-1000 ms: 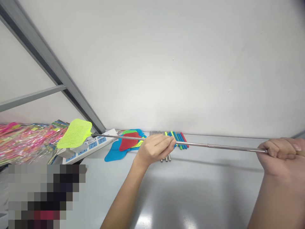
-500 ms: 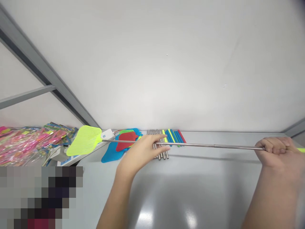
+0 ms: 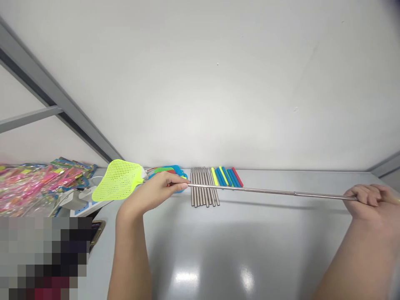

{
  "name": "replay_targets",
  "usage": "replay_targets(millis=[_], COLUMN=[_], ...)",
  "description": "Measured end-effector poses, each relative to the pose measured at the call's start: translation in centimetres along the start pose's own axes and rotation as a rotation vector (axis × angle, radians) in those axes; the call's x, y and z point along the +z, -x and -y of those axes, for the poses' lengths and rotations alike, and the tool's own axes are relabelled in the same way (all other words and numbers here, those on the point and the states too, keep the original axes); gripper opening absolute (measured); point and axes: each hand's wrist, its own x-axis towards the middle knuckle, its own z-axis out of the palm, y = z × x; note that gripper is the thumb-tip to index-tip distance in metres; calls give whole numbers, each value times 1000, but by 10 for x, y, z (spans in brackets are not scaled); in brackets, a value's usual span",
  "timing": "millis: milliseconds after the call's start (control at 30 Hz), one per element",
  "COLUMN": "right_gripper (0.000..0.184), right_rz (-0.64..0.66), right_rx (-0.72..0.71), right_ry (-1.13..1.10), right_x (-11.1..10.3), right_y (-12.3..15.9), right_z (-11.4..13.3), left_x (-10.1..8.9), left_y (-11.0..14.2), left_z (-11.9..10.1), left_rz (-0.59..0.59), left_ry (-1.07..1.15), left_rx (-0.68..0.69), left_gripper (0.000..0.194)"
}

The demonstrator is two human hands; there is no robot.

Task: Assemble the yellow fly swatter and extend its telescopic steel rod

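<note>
A fly swatter with a yellow-green mesh head (image 3: 120, 180) and a long extended metal rod (image 3: 265, 191) is held level above the grey table (image 3: 250, 250). My left hand (image 3: 158, 192) is closed round the rod close to the head. My right hand (image 3: 371, 202) is closed round the handle end at the far right. Behind the rod, several collapsed metal rods with blue, yellow and red grips (image 3: 212, 185) lie in a row by the wall.
Loose blue, red and green swatter heads (image 3: 175, 171) lie behind my left hand. A white power strip (image 3: 78, 198) and a heap of packaged swatters (image 3: 34, 185) fill the left. A grey wall rises behind. A blurred patch covers the lower left corner.
My left hand has slid leftward along the rod, from near the middle to just behind the mesh head. The right hand has stayed on the handle end.
</note>
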Motion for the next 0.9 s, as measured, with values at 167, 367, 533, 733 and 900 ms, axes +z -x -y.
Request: replay_targets(millis=[167, 367, 533, 733, 900], right_gripper=[33, 32, 31, 29, 26], right_rz=[8, -43, 15, 3, -29], right_rx=[39, 29, 1, 13, 8], right_ry=[-87, -147, -60, -19, 10], right_x=[-5, -4, -2, -7, -5], right_y=[-5, -3, 3, -5, -7], right_z=[15, 17, 1, -18, -28], left_x=[-6, -6, -2, 1, 2], left_y=[9, 8, 5, 2, 1], left_z=[-2, -2, -5, -11, -5], left_rz=[93, 94, 71, -42, -75], left_ry=[72, 100, 41, -59, -93], left_rx=[12, 24, -52, -72, -74], left_gripper=[32, 31, 27, 36, 34])
